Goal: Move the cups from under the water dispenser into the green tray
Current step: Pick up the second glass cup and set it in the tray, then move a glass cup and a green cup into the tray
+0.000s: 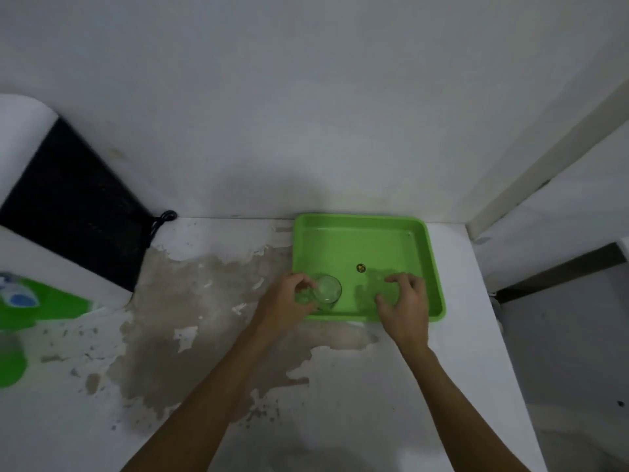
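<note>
Two bare forearms reach forward over the worn white counter (340, 403). The left hand (286, 298) curls around a clear glass cup (327, 290), upright in the near-left corner of the green tray (360, 240). The right hand (405, 298) hovers spread and empty over the tray's near-right floor.

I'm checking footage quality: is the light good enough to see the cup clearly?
Head view: dim and soft; the clear cup at the left hand shows faintly against the tray; the right hand casts a shadow on the tray floor; wide-angle bending at the edges; left margin blurred.
</note>
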The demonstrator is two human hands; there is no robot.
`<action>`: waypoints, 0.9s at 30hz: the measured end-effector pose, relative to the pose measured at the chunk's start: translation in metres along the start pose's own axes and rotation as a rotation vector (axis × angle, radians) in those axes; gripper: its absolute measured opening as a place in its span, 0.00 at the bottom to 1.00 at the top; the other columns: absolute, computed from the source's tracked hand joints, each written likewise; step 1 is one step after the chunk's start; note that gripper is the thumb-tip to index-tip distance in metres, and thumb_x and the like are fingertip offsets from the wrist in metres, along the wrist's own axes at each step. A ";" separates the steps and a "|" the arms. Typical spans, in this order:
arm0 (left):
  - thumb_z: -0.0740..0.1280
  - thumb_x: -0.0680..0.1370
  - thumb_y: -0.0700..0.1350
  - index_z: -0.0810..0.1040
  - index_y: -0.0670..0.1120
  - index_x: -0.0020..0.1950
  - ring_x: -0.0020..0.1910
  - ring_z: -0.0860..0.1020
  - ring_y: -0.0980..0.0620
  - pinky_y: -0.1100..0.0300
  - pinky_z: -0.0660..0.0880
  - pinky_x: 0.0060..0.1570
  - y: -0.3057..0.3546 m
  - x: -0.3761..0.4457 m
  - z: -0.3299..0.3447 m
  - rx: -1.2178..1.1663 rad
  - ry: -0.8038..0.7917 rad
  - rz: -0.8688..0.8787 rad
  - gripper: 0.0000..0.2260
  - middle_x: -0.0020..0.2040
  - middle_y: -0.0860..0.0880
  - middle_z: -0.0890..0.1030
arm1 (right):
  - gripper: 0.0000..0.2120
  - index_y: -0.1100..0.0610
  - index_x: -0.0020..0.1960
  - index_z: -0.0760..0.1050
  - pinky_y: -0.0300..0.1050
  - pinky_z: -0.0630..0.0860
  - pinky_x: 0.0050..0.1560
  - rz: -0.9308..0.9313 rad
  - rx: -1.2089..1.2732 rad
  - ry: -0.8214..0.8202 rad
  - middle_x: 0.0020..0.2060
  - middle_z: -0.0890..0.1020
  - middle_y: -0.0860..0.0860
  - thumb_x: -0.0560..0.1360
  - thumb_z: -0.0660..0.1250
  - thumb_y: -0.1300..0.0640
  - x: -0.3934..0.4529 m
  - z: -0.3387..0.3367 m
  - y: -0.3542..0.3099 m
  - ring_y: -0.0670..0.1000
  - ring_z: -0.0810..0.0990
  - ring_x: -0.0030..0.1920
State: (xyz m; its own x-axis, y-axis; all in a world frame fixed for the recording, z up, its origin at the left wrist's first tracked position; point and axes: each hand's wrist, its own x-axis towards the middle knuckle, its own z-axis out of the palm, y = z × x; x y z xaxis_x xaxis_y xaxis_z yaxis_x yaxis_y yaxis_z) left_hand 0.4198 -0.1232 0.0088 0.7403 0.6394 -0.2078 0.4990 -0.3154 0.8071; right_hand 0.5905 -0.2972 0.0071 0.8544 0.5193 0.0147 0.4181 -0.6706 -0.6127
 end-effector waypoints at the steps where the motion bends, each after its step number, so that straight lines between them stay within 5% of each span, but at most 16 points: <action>1: 0.76 0.68 0.40 0.81 0.52 0.48 0.47 0.81 0.50 0.51 0.79 0.50 -0.004 -0.008 -0.006 -0.027 0.020 0.001 0.12 0.47 0.51 0.82 | 0.15 0.59 0.55 0.79 0.47 0.74 0.53 -0.010 0.040 -0.021 0.55 0.77 0.58 0.69 0.74 0.61 -0.007 0.002 -0.008 0.58 0.78 0.55; 6: 0.75 0.68 0.38 0.79 0.57 0.42 0.43 0.82 0.47 0.54 0.79 0.47 -0.036 -0.056 -0.047 -0.119 0.107 -0.049 0.14 0.43 0.48 0.84 | 0.02 0.58 0.44 0.80 0.55 0.81 0.44 -0.099 0.178 -0.189 0.39 0.83 0.53 0.73 0.69 0.63 -0.049 0.027 -0.063 0.53 0.81 0.40; 13: 0.75 0.70 0.43 0.82 0.53 0.45 0.46 0.82 0.48 0.54 0.80 0.48 -0.109 -0.130 -0.125 -0.176 0.142 -0.192 0.07 0.45 0.48 0.84 | 0.10 0.49 0.35 0.75 0.49 0.75 0.37 -0.158 0.225 -0.387 0.30 0.79 0.47 0.70 0.70 0.61 -0.111 0.099 -0.157 0.49 0.78 0.33; 17: 0.75 0.70 0.42 0.81 0.58 0.41 0.44 0.82 0.51 0.63 0.78 0.42 -0.153 -0.168 -0.175 -0.187 0.253 -0.273 0.10 0.42 0.52 0.84 | 0.06 0.54 0.37 0.78 0.52 0.77 0.41 -0.203 0.265 -0.539 0.34 0.82 0.55 0.71 0.69 0.63 -0.138 0.145 -0.213 0.55 0.80 0.36; 22: 0.75 0.70 0.42 0.81 0.55 0.42 0.41 0.82 0.50 0.54 0.80 0.43 -0.206 -0.210 -0.238 -0.177 0.361 -0.297 0.09 0.40 0.51 0.84 | 0.10 0.49 0.37 0.77 0.39 0.72 0.38 -0.301 0.235 -0.624 0.36 0.83 0.55 0.73 0.67 0.63 -0.167 0.201 -0.279 0.51 0.79 0.35; 27: 0.75 0.70 0.41 0.79 0.55 0.44 0.41 0.77 0.55 0.55 0.78 0.42 -0.268 -0.239 -0.301 -0.073 0.549 -0.323 0.11 0.42 0.54 0.78 | 0.04 0.59 0.42 0.80 0.43 0.74 0.41 -0.336 0.248 -0.750 0.37 0.83 0.59 0.72 0.68 0.65 -0.197 0.265 -0.350 0.54 0.80 0.38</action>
State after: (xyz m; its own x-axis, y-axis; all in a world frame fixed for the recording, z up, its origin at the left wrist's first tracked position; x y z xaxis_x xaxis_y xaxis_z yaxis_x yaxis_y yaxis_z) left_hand -0.0262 0.0195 0.0089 0.2100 0.9663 -0.1490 0.6119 -0.0110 0.7909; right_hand 0.1942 -0.0242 0.0095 0.2306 0.9414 -0.2462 0.4585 -0.3283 -0.8258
